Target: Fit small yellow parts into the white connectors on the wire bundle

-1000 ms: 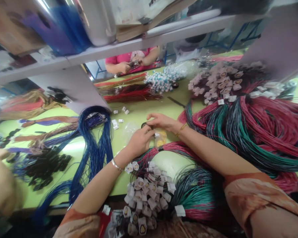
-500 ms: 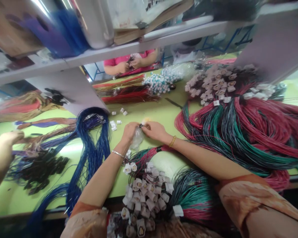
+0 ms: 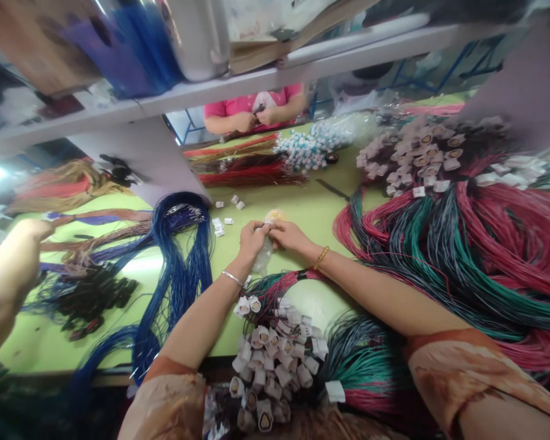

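My left hand (image 3: 252, 240) and my right hand (image 3: 292, 237) meet over the middle of the table, fingertips pinched together. Both are closed on a small clear plastic bag (image 3: 262, 258). Its loose plastic shows below the fingers, and a yellowish part (image 3: 275, 215) bulges just beyond them. The exact spot under my fingertips is hidden. Nearer to me, below my forearms, lies a bundle of white connectors (image 3: 268, 360) on red, green and black wires (image 3: 366, 360). Several small white connector pieces (image 3: 219, 226) lie left of my hands.
A blue wire bundle (image 3: 183, 256) and black connectors (image 3: 89, 299) lie left. Large red, green and black wire bundles (image 3: 440, 238) fill the right. A co-worker's arm (image 3: 13, 269) reaches in at left; another person (image 3: 256, 113) works opposite. A loaded shelf (image 3: 197, 91) spans above.
The whole view has shifted slightly, moving things rightward. My fingers have drawn closer together, covering the small dark bit that showed between them. The co-worker's arm at left shows farther into view.
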Demonstrator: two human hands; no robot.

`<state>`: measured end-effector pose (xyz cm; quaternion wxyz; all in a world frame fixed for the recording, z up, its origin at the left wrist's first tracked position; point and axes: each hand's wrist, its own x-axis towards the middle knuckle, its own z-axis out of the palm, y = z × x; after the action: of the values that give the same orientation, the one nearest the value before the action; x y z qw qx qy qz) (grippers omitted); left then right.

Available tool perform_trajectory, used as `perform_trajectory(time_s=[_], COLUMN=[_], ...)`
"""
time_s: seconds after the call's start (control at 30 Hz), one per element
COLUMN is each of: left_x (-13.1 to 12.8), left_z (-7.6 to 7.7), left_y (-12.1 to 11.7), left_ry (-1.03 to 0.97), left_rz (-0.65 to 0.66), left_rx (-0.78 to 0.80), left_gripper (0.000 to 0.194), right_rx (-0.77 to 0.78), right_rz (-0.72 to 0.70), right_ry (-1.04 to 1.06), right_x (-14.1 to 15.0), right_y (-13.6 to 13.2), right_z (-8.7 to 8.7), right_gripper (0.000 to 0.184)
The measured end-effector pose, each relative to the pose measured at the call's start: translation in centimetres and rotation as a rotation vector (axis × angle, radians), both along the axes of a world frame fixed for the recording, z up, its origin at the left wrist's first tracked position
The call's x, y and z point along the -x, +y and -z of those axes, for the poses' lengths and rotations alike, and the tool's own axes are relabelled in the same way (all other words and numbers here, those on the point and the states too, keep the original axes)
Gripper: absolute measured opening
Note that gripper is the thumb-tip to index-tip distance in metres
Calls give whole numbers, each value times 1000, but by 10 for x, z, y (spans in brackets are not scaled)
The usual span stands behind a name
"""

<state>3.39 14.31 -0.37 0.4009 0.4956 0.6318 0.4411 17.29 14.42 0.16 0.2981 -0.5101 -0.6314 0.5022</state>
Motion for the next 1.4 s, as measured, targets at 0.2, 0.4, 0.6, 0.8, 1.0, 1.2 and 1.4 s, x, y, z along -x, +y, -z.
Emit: perform_trajectory(time_s=[0.2,0.4,0.6,0.8,1.0,1.2,1.4], left_x=[6,16,5,33,33,39,68], left_z=[-15,-39,-70,-82,-60,-71,-77], left_y=[1,-11,-26,-17,-12,-21,-4], left_ry=[121,791,1011,460,962,645,620], left_rz=[215,450,802,503,166,532,85], left_rx=[68,-36,-154,-355,-198,-297,-43], left_gripper=[22,23,18,15,18,13,32], right_rx=[10,-12,-332,57,-6,-319,-218], right_rz=[26,-131,-281,-350,-240,-39,-350], right_ry=[-5,-168,-639,-16,144,-298,-430], right_x=[-4,-17,-33,-46,-23,-53,-69], right_y=[1,4,14,20,-19,17,18], right_z=[2,-29,-70,-62,-66,-83,-68], right_gripper=[17,25,10,17,23,19,26])
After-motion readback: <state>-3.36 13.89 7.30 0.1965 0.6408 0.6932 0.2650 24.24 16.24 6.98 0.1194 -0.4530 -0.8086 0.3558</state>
